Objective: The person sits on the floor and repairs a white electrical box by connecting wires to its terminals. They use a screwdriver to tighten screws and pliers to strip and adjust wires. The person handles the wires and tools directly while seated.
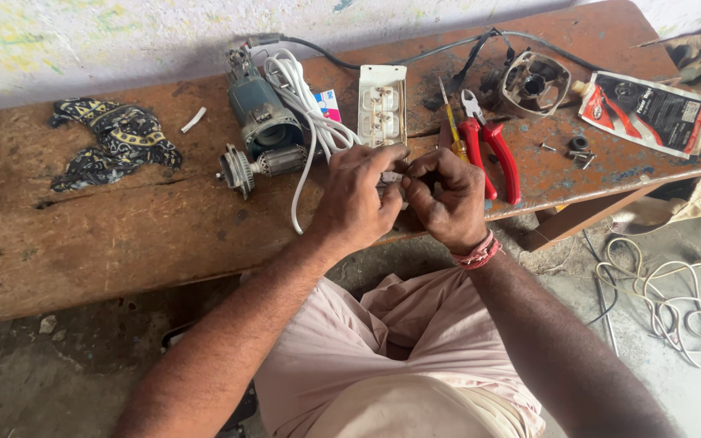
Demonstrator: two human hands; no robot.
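Nearest to me are my lap in pale pink cloth and my two forearms reaching out over the near edge of the bench (83, 243). My left hand (356, 199) and right hand (446, 199) meet just above that edge. The fingers of both curl inward, and each grip is pinched on a small white part (392, 177) held between them; most of it is hidden, so I cannot tell what it is. A red thread band (477, 252) sits on my right wrist.

Just beyond my left hand, a white cable (306, 101) lies coiled, one strand trailing toward the near edge. Left of it rests a motor armature (257, 165), and behind that a teal power-tool body (262, 114). Directly past my fingers lies a white socket board (381, 105), face up. To its right lie a yellow-handled screwdriver (451, 122) and red-handled pliers (492, 146), then a round metal housing (535, 83) and a printed packet (649, 109) at the far right. A patterned dark cloth (115, 142) lies well apart on the left. On the floor to the right lies a loose white wire coil (667, 300).
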